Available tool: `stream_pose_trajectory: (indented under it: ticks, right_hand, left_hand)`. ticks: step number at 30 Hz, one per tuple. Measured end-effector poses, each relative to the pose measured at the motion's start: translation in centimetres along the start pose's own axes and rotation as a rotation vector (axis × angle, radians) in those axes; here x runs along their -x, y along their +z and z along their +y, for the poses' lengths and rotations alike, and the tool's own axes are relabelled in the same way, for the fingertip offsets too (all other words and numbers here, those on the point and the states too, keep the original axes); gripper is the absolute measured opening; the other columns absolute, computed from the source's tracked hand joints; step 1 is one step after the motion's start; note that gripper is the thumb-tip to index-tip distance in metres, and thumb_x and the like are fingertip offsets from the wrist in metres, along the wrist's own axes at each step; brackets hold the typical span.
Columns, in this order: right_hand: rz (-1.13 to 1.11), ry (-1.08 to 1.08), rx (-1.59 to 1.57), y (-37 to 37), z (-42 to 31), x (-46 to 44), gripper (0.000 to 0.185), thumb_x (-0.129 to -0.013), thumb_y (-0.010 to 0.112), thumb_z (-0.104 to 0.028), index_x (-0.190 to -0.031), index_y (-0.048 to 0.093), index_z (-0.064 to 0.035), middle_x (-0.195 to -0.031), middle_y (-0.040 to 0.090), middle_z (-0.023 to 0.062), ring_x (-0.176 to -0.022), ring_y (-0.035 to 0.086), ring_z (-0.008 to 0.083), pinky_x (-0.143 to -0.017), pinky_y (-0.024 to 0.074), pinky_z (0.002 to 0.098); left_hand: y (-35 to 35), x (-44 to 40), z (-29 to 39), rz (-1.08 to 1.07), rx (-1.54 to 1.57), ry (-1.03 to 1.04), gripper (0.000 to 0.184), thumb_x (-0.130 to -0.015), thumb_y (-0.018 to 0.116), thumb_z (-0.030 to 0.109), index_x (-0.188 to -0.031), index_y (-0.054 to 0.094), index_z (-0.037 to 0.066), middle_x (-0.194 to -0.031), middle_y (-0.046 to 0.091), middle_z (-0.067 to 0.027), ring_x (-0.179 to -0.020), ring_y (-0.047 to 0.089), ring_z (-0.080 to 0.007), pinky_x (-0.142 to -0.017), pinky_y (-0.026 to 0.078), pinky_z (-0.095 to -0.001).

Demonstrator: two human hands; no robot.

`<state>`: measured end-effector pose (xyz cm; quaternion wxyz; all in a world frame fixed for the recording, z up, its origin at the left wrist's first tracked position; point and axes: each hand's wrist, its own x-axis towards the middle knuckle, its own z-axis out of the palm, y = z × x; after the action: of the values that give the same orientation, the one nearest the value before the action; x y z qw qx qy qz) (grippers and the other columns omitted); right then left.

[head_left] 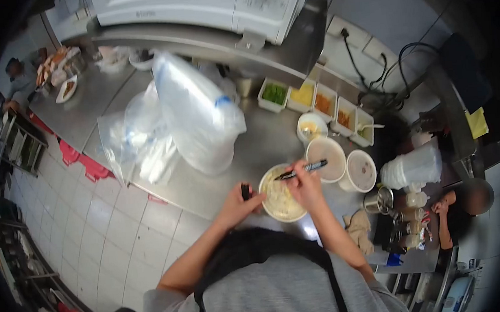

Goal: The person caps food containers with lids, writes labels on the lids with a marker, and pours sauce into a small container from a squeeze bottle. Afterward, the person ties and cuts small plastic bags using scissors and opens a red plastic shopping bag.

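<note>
A black marker (314, 166) is gripped in my right hand (303, 188), its tip pointing left over a round tub (284, 207) with pale yellowish contents. Whether a clear lid covers this tub I cannot tell. My left hand (240, 204) pinches the black marker cap (245, 191) and rests at the tub's left rim. Just to the right stand two more round tubs: one with pinkish-brown contents (325, 157) and one with a darker top (360, 171). Behind them is a small white bowl (311, 128) with something yellow inside.
Large clear plastic bags (198, 119) cover the counter to the left. White trays of chopped food (302, 96) line the back, below a microwave (193, 9). A beige cloth (358, 232), a metal pot (378, 201) and stacked containers (413, 168) stand right. Another person (449, 220) is at far right.
</note>
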<state>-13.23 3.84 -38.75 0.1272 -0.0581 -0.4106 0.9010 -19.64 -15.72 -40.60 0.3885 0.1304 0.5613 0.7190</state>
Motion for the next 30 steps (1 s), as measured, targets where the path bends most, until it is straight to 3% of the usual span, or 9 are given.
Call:
stream_pose_trajectory:
  ticks: [6, 9, 13, 14, 17, 18, 19, 23, 30]
  right_hand:
    - [-0.044, -0.077, -0.040, 1.3, -3.1, 0.8, 0.017, -0.089, 0.054, -0.012, -0.101, 0.056, -0.0004, -0.081, 0.059, 0.0086, -0.068, 0.054, 0.0117, -0.071, 0.0479, 0.0299]
    - [0.058, -0.030, 0.199, 1.0, -3.0, 1.6, 0.021, -0.089, 0.053, -0.012, -0.108, 0.054, -0.0019, -0.083, 0.058, 0.0078, -0.071, 0.053, 0.0157, -0.070, 0.0462, 0.0308]
    - [-0.023, -0.058, 0.313, -0.5, -2.3, 1.8, 0.015, -0.084, 0.057, -0.002, -0.099, 0.060, 0.0012, -0.084, 0.061, 0.0092, -0.073, 0.057, 0.0136, -0.069, 0.0473, 0.0262]
    - [0.037, -0.017, 0.460, -0.5, -2.2, 1.8, 0.008, -0.081, 0.064, -0.003, -0.088, 0.063, -0.0008, -0.078, 0.061, 0.0052, -0.069, 0.056, 0.0110, -0.064, 0.0463, 0.0245]
    - [0.024, -0.034, 0.889, -0.2, -2.0, 2.2, 0.008, -0.078, 0.068, -0.006, -0.082, 0.062, -0.0027, -0.073, 0.059, 0.0016, -0.067, 0.054, 0.0084, -0.060, 0.0447, 0.0236]
    - [0.036, -0.020, 0.882, -0.2, -2.0, 2.0, 0.009, -0.077, 0.069, -0.006, -0.081, 0.062, -0.0029, -0.073, 0.058, 0.0013, -0.067, 0.053, 0.0079, -0.059, 0.0441, 0.0233]
    - [0.046, -0.013, 0.878, -0.5, -1.8, 2.0, 0.010, -0.076, 0.070, -0.007, -0.079, 0.061, -0.0032, -0.072, 0.058, 0.0009, -0.067, 0.053, 0.0075, -0.058, 0.0436, 0.0229]
    - [0.037, 0.018, 0.745, -0.1, -1.7, 2.0, 0.012, -0.081, 0.067, -0.010, -0.088, 0.061, -0.0034, -0.074, 0.059, -0.0009, -0.064, 0.052, 0.0049, -0.057, 0.0416, 0.0193]
    - [-0.082, -0.038, 0.784, 0.6, -1.7, 2.4, 0.021, -0.083, 0.063, -0.005, -0.102, 0.061, 0.0031, -0.090, 0.066, 0.0103, -0.077, 0.062, 0.0128, -0.069, 0.0497, 0.0237]
  left_hand:
    - [0.3, -0.2, -1.0, 0.004, 0.071, -0.013, 0.034, -0.076, 0.072, 0.008, -0.083, 0.038, 0.008, -0.076, 0.050, -0.0010, -0.065, 0.055, -0.0088, -0.060, 0.053, -0.0262]
    - [0.6, 0.5, -0.7, 0.018, 0.115, -0.049, 0.035, -0.076, 0.072, 0.007, -0.082, 0.038, 0.008, -0.076, 0.050, -0.0013, -0.065, 0.054, -0.0084, -0.060, 0.053, -0.0260]
    - [1.3, 1.1, -0.9, 0.049, -0.002, -0.014, 0.037, -0.073, 0.076, 0.015, -0.080, 0.041, 0.006, -0.069, 0.050, -0.0008, -0.062, 0.053, -0.0081, -0.056, 0.048, -0.0230]
    - [1.3, 1.2, -1.2, 0.063, -0.056, -0.018, 0.038, -0.072, 0.077, 0.017, -0.080, 0.042, 0.006, -0.069, 0.051, -0.0009, -0.062, 0.053, -0.0081, -0.056, 0.047, -0.0231]
    - [1.0, 0.8, -1.2, 0.098, -0.292, 0.001, 0.041, -0.069, 0.080, 0.023, -0.081, 0.046, 0.004, -0.069, 0.054, -0.0014, -0.063, 0.052, -0.0078, -0.059, 0.046, -0.0245]
    - [1.5, 1.2, -0.2, 0.101, -0.200, -0.011, 0.041, -0.068, 0.080, 0.027, -0.079, 0.047, 0.004, -0.068, 0.055, -0.0013, -0.064, 0.052, -0.0081, -0.060, 0.046, -0.0253]
    - [0.5, 0.4, -2.5, 0.106, -0.332, 0.030, 0.042, -0.067, 0.080, 0.030, -0.079, 0.048, 0.005, -0.068, 0.055, -0.0013, -0.065, 0.052, -0.0085, -0.061, 0.047, -0.0263]
    - [-0.2, -0.2, -3.2, 0.037, -0.359, -0.037, 0.043, -0.066, 0.081, 0.032, -0.080, 0.050, 0.005, -0.067, 0.053, 0.0014, -0.062, 0.049, -0.0079, -0.060, 0.044, -0.0242]
    - [0.6, 0.6, -1.7, 0.075, -0.346, 0.016, 0.042, -0.068, 0.079, 0.032, -0.077, 0.047, 0.007, -0.067, 0.050, 0.0022, -0.060, 0.046, -0.0068, -0.055, 0.041, -0.0228]
